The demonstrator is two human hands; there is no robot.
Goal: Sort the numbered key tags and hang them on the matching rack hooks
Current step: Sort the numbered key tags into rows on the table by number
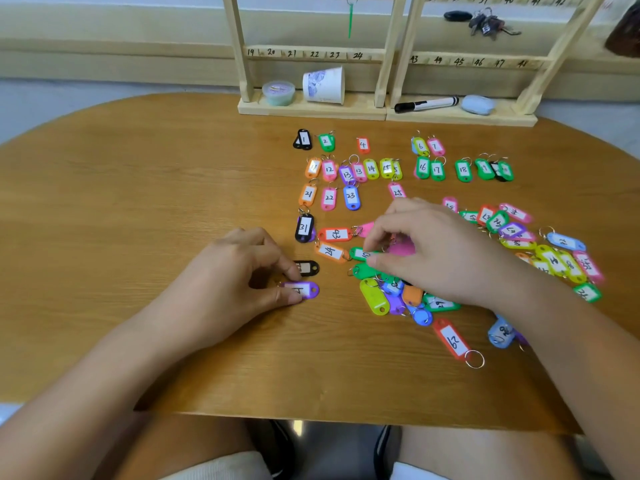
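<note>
Where heaped, tags point(372, 296) under right hand point(436, 251).

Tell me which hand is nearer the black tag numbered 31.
Left. The left hand is close, down-left of the black tag 31, its thumb touching a purple tag. The right hand is farther on the right, pinching a pink tag.

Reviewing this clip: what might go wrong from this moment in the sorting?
1. The right hand digs in the unsorted pile, with its forearm lying across it; pulling back may drag tags into the sorted rows.
2. Rings in the pile overlap, so lifting one tag may pull neighbours along.
3. Labels lie at odd angles, like the one on the red tag; a digit could be misread.
</note>
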